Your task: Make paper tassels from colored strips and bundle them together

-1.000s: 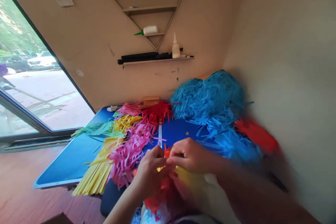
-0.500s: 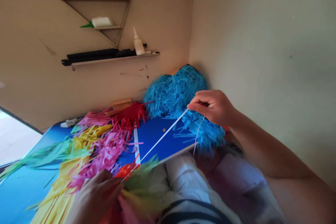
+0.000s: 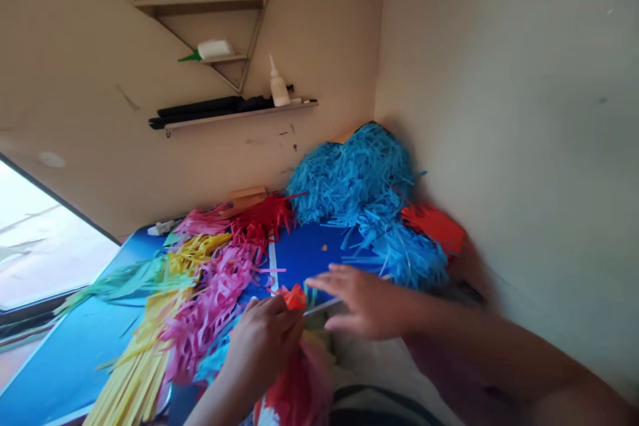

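My left hand (image 3: 267, 339) is closed around a bundle of red tissue-paper fringe (image 3: 294, 379), which hangs below it close to my lap. A bright orange-red tuft (image 3: 293, 296) sticks out above its fingers. Just right of the bundle, my right hand (image 3: 362, 303) is open, fingers stretched out and apart, with nothing visible in them. No white string can be made out at either hand now. Left of my hands lie pink-purple fringe (image 3: 224, 286) and yellow strips (image 3: 132, 373) on the blue table (image 3: 64, 353).
Fluffy blue fringe (image 3: 354, 173) is heaped in the corner, with red paper (image 3: 434, 226) beside it. Dark red fringe (image 3: 264, 216) and green strips (image 3: 132, 279) lie further left. A wall shelf (image 3: 239, 113) carries a glue bottle (image 3: 278, 88) and dark rolled items.
My right hand has come down and left to the bundle, and its pinch on the white string has opened. My left hand has shifted right, still gripping the red fringe. The view has turned slightly left.
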Motion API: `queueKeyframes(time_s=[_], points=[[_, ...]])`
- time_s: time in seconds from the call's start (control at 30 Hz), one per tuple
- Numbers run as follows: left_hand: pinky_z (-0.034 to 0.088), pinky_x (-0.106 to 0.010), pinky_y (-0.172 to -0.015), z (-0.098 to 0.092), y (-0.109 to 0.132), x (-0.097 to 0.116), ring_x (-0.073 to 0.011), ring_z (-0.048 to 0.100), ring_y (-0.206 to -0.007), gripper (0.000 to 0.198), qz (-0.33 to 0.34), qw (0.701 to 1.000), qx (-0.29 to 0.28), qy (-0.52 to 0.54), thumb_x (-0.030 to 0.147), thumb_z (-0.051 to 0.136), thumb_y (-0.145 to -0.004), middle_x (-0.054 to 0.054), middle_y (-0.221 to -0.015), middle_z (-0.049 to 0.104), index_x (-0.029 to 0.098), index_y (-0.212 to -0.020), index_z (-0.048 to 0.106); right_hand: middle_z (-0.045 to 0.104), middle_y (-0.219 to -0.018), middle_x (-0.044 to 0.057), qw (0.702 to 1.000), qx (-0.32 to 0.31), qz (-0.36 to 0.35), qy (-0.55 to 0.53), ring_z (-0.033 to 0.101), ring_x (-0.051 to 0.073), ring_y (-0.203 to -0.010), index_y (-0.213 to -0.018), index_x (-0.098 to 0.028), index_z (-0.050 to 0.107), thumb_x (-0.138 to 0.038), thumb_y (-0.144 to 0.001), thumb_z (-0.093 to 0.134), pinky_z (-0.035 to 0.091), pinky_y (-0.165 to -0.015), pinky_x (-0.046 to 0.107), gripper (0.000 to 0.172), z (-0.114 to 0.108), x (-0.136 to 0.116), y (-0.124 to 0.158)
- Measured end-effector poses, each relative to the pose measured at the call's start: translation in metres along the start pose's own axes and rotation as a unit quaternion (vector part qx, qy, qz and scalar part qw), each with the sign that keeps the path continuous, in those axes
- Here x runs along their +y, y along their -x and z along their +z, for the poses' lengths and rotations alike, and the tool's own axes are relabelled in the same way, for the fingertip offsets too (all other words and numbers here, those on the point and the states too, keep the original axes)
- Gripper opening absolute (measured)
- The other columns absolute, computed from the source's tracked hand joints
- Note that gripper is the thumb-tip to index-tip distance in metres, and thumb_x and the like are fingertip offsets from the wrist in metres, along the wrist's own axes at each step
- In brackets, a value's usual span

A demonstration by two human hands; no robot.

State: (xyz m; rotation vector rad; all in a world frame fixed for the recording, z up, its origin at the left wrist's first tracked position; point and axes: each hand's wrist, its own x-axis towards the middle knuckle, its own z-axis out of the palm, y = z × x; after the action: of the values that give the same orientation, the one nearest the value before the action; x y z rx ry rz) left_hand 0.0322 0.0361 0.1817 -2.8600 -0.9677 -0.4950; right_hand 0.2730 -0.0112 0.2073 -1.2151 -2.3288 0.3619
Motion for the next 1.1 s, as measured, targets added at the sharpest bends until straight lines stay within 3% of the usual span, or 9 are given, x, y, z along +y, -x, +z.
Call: queueKeyframes(time_s=[0.13,0.3,0.5,0.63,0.73,0.8,0.87,0.97,1.1], points=[[0.044,-0.025,-0.057,0.001,-0.003,0.003,-0.0149,0.062,-0.062,0.021,-0.041,0.996,0.015,0.074,0.037,0.058,-0.089,-0.002,-0.071,0.064,0.029,-0.092,0.078,0.072,-0.082,0.003,0.973,-0.021,0.127,-0.191,0.062,0.016,-0.075,-0.087,-0.015,0.07,-0.018,-0.082,0.064,0.045,-0.069,0.025,0.008,0.044,0.005,-0.019],[0.05,-0.024,-0.055,0.012,0.033,-0.032,-0.0135,0.059,-0.059,0.04,-0.161,0.963,0.031,0.215,0.047,0.067,-0.082,-0.002,-0.079,0.064,0.03,-0.119,0.07,0.062,-0.064,-0.002,0.913,0.004,0.194,-0.36,0.051,0.011,-0.059,-0.074,-0.015,0.07,-0.032,-0.076,0.07,0.037,-0.056,0.021,0.018,0.026,0.043,-0.004],[0.056,-0.027,-0.065,0.058,0.092,-0.075,-0.0182,0.068,-0.071,0.027,-0.239,0.92,-0.035,0.307,0.037,0.059,-0.085,-0.004,-0.083,0.072,0.026,-0.103,0.076,0.069,-0.069,0.003,0.941,0.052,0.189,-0.276,0.059,0.016,-0.066,-0.072,-0.017,0.074,-0.037,-0.079,0.068,0.043,-0.063,0.026,0.022,0.011,0.054,0.019],[0.058,-0.028,-0.072,0.064,0.097,-0.081,-0.0213,0.072,-0.082,0.031,-0.24,0.922,-0.082,0.291,0.033,0.065,-0.079,-0.006,-0.099,0.076,0.026,-0.107,0.074,0.069,-0.068,0.003,0.943,0.079,0.19,-0.263,0.06,0.016,-0.066,-0.069,-0.017,0.073,-0.033,-0.079,0.067,0.043,-0.062,0.025,0.02,0.012,0.046,0.015],[0.058,-0.031,-0.072,0.055,0.075,-0.062,-0.0217,0.073,-0.08,0.027,-0.307,0.922,0.041,0.232,0.037,0.056,-0.087,-0.007,-0.099,0.077,0.022,-0.101,0.074,0.068,-0.069,0.002,0.939,0.073,0.186,-0.279,0.059,0.015,-0.066,-0.069,-0.017,0.073,-0.027,-0.079,0.066,0.042,-0.062,0.024,0.016,0.015,0.037,0.007],[0.057,-0.028,-0.07,0.051,0.055,-0.035,-0.0195,0.072,-0.08,0.027,-0.26,0.92,0.1,0.276,0.041,0.056,-0.09,-0.007,-0.098,0.076,0.024,-0.102,0.073,0.067,-0.068,0.001,0.932,0.074,0.187,-0.302,0.057,0.014,-0.065,-0.069,-0.017,0.073,-0.028,-0.08,0.067,0.041,-0.062,0.024,0.017,0.018,0.032,0.004],[0.057,-0.028,-0.078,0.054,0.038,-0.002,-0.0186,0.071,-0.09,0.024,-0.155,0.922,0.115,0.336,0.04,0.057,-0.091,-0.006,-0.1,0.075,0.026,-0.103,0.072,0.066,-0.066,0.0,0.923,0.083,0.196,-0.321,0.055,0.014,-0.064,-0.068,-0.017,0.072,-0.031,-0.08,0.068,0.041,-0.062,0.024,0.019,0.023,0.03,0.004],[0.058,-0.032,-0.077,0.071,0.025,0.036,-0.0217,0.07,-0.09,0.028,-0.14,0.93,0.162,0.298,0.04,0.07,-0.082,-0.007,-0.1,0.074,0.024,-0.105,0.07,0.064,-0.065,0.0,0.899,0.101,0.211,-0.371,0.053,0.014,-0.063,-0.068,-0.017,0.072,-0.036,-0.078,0.071,0.04,-0.062,0.025,0.021,0.03,0.034,0.008],[0.056,-0.031,-0.071,0.094,0.031,0.04,-0.0198,0.069,-0.08,0.008,-0.128,0.932,0.181,0.286,0.027,0.066,-0.085,-0.003,-0.085,0.074,0.024,-0.091,0.071,0.058,-0.061,-0.002,0.852,0.16,0.244,-0.434,0.047,0.012,-0.058,-0.068,-0.017,0.071,-0.043,-0.075,0.076,0.036,-0.057,0.024,0.027,0.033,0.044,0.018]])
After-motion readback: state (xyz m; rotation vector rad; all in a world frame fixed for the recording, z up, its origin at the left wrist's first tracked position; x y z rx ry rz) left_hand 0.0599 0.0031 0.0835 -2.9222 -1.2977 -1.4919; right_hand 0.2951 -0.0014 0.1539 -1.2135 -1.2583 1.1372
